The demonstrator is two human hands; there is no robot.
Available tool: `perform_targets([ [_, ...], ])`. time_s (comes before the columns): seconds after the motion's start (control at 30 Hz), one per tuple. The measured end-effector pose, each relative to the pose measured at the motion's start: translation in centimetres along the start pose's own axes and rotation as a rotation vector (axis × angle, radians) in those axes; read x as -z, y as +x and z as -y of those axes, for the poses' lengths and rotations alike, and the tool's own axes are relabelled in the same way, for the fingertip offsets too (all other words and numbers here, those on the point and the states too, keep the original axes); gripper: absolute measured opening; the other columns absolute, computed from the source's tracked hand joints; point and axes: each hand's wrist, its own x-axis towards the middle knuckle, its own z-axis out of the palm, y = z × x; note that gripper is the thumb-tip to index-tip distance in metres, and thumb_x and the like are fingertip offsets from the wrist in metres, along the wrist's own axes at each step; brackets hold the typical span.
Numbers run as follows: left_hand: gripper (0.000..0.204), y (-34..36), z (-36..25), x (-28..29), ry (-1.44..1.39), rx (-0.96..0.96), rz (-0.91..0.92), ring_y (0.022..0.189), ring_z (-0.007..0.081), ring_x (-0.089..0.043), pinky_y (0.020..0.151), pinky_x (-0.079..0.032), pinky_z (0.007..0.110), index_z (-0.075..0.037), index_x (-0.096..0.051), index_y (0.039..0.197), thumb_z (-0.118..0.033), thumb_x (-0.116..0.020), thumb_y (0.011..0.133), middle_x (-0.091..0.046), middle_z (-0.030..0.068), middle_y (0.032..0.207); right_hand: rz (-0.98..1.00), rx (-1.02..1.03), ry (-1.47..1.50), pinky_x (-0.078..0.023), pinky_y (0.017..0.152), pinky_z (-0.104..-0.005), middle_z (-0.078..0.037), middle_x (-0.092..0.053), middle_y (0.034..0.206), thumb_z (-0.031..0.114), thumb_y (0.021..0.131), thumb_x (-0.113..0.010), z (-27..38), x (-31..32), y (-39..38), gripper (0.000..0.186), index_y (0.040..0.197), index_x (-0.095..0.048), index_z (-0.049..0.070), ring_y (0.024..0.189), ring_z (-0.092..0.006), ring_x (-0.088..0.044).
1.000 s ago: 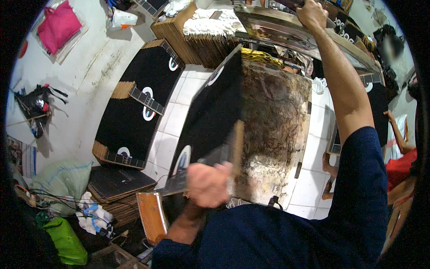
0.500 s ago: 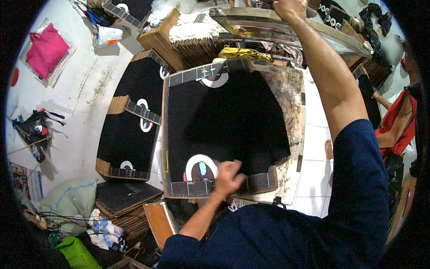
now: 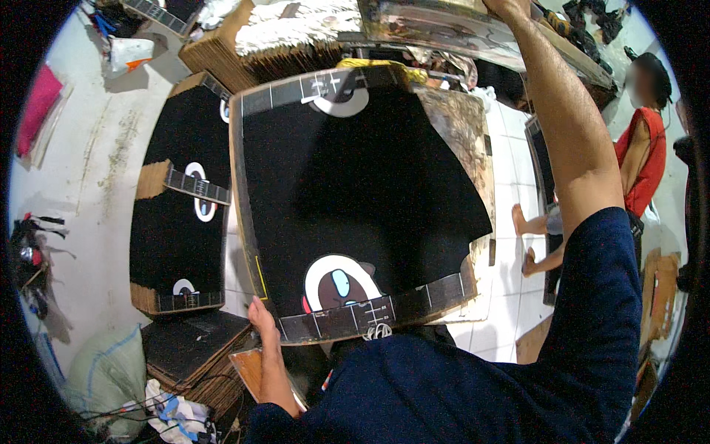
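A large board (image 3: 238, 148) carries a black cloth panel (image 3: 347, 185) with round white and brown eye prints at its far and near edges. My left hand (image 3: 260, 317) is closed on the board's near left corner, and the board sits askew on a stained pale base (image 3: 473, 140). Up at the top edge, my right hand (image 3: 510, 9) grips the rim of a big tilted wooden frame (image 3: 444, 26), partly out of view. The fingertips of that hand are cut off.
Stacked boards with black panels (image 3: 181, 244) stand on the left. Beyond lies a pile of cardboard sheets under white cloth (image 3: 296, 29). A person in a red top (image 3: 647, 163) is at the right. More dark boards (image 3: 196, 337) and a pale sack (image 3: 111, 362) are near left.
My left hand has left the near eye print and taken hold of the board's near left corner. The board has turned slightly. The right hand stays on the wooden frame.
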Motion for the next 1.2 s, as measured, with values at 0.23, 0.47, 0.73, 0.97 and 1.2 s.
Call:
perform_targets([
  [0.23,0.042,-1.5,-6.2,-6.3,-0.235,0.119,0.246,0.07,0.0083,-0.04,0.061,-0.036,0.031,-0.006,-0.059,0.08,-0.035,-0.054,0.109,-0.048,-0.0062,0.075,0.002,-0.023,0.039,-0.052,0.099,-0.0462,-0.019,-0.072,0.119,0.032,0.089,-0.076,0.0,-0.4,0.2,0.051,0.135,-0.065,0.014,0.115,-0.0361,-0.068],
  [0.47,0.048,-3.2,-6.3,-10.8,-0.006,0.051,0.3,0.064,0.0131,-0.044,0.06,-0.04,0.038,0.004,-0.064,0.079,-0.035,-0.055,0.108,-0.055,0.0017,0.066,-0.001,-0.042,0.033,-0.053,0.096,-0.0476,-0.02,-0.071,0.119,0.033,0.088,-0.076,-0.3,0.0,0.7,0.045,0.13,-0.068,0.018,0.113,-0.0396,-0.067],
  [0.73,0.047,-2.1,-4.9,-6.6,0.126,-0.003,0.173,0.066,0.0171,-0.054,0.064,-0.045,0.04,0.005,-0.069,0.086,-0.039,-0.062,0.104,-0.065,0.0087,0.071,0.05,0.009,-0.015,-0.053,0.097,-0.0477,-0.018,-0.072,0.12,0.031,0.088,-0.076,-0.7,-0.4,2.8,0.042,0.126,-0.069,0.017,0.114,-0.0378,-0.067],
  [0.97,0.053,-2.8,-6.5,-6.5,0.088,-0.119,0.32,0.082,0.0192,-0.066,0.077,-0.053,0.035,0.0,-0.068,0.105,-0.037,-0.093,0.076,-0.072,0.0094,0.091,0.001,-0.025,0.018,-0.053,0.097,-0.0471,-0.017,-0.073,0.118,0.033,0.088,-0.075,-0.4,-0.5,3.9,0.038,0.124,-0.07,0.02,0.114,-0.0373,-0.068],
  [1.2,0.059,-3.0,-9.9,-6.0,0.301,-0.143,0.309,0.084,0.0259,-0.069,0.079,-0.054,0.04,0.0,-0.067,0.106,-0.041,-0.094,0.073,-0.073,0.0132,0.093,0.071,-0.04,0.031,-0.052,0.098,-0.0475,-0.014,-0.073,0.12,0.032,0.088,-0.074,-0.1,-0.2,4.7,0.037,0.123,-0.069,0.02,0.116,-0.0349,-0.067],
])
